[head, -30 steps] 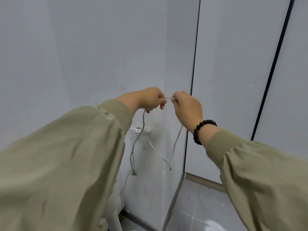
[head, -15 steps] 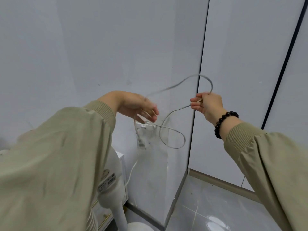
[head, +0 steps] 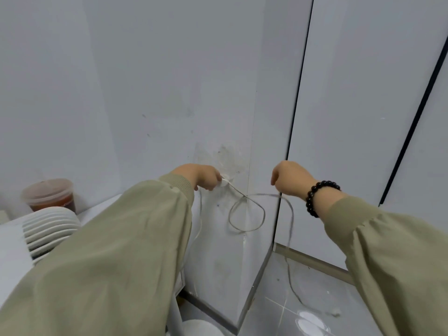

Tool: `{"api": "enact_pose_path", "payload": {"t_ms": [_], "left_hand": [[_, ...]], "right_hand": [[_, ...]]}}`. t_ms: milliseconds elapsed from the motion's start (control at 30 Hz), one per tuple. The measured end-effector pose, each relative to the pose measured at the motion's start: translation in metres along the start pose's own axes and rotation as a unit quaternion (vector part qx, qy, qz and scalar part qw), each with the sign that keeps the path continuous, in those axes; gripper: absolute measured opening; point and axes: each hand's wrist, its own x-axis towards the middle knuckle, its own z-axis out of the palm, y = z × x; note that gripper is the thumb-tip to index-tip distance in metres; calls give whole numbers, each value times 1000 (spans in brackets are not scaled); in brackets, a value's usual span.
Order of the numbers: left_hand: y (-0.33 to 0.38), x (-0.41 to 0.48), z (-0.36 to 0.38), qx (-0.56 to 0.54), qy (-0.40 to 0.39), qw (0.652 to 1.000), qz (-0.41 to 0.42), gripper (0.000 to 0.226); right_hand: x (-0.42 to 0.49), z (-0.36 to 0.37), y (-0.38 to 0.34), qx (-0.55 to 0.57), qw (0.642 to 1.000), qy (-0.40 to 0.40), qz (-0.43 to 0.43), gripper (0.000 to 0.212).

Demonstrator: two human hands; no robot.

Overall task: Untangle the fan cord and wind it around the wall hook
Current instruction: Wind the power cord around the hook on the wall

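A thin grey fan cord (head: 247,215) hangs in a loose loop in front of the white wall corner. My left hand (head: 203,177) pinches the cord right at the small white wall hook (head: 226,181), which its fingers partly hide. My right hand (head: 289,178), with a black bead bracelet at the wrist, holds the cord further along, to the right of the loop. From there the cord drops to the grey floor. Another stretch falls straight down under my left hand.
The white fan's ribbed head (head: 48,229) sits at lower left, its round base (head: 201,328) on the floor below. A lidded plastic cup of brown liquid (head: 49,194) stands on a white ledge by the wall. Dark vertical seams divide the wall panels (head: 363,117) at right.
Both hands have dropped lower. My left hand has gone to the wall hook and closed on the cord there. The high arc of cord has fallen into a small loop between the hands.
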Motion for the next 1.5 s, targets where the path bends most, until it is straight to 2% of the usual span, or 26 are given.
{"api": "enact_pose_path", "payload": {"t_ms": [167, 400, 533, 733, 767, 833, 900, 933, 1000, 1033, 1133, 1233, 1300, 1400, 1500], "left_hand": [[-9, 13, 4, -7, 66, 997, 38, 46], [-16, 23, 4, 11, 51, 997, 61, 52], [-22, 32, 4, -35, 55, 996, 63, 48], [-34, 40, -5, -147, 15, 988, 44, 45], [-38, 41, -7, -183, 23, 982, 37, 44], [-48, 46, -6, -278, 89, 956, 17, 36], [-62, 52, -3, -344, 167, 924, -27, 30], [-67, 55, -1, -353, 176, 917, -50, 28], [-77, 57, 2, -338, 142, 926, -89, 22], [-80, 57, 2, -319, 116, 935, -105, 20], [-88, 53, 2, -221, 54, 966, -122, 29], [-91, 49, 4, -123, -4, 987, -102, 42], [-89, 48, 6, -90, -30, 992, -84, 45], [-86, 48, 8, -37, -62, 995, -70, 46], [-89, 52, 9, -7, -46, 997, -67, 39]], "right_hand": [[-1, 39, -27, 13, 1000, 19, -20, 31], [10, 91, -46, 83, 996, -26, -3, 24], [19, 111, -57, 117, 992, -51, 25, 16], [22, 132, -67, 74, 995, -7, 60, 11], [21, 134, -68, 60, 997, -4, 58, 12], [20, 140, -69, 40, 998, -11, 52, 17], [26, 147, -73, 61, 996, -32, 49, 18], [31, 151, -74, 96, 992, -45, 61, 23], [42, 161, -79, 208, 968, -74, 117, 20], [46, 164, -82, 291, 941, -85, 149, 15], [48, 165, -92, 525, 814, -126, 216, 16], [46, 161, -99, 638, 720, -137, 234, 31], [44, 160, -100, 667, 697, -128, 229, 34], [43, 160, -98, 686, 685, -121, 213, 35], [40, 154, -99, 702, 672, -124, 200, 35]]}}
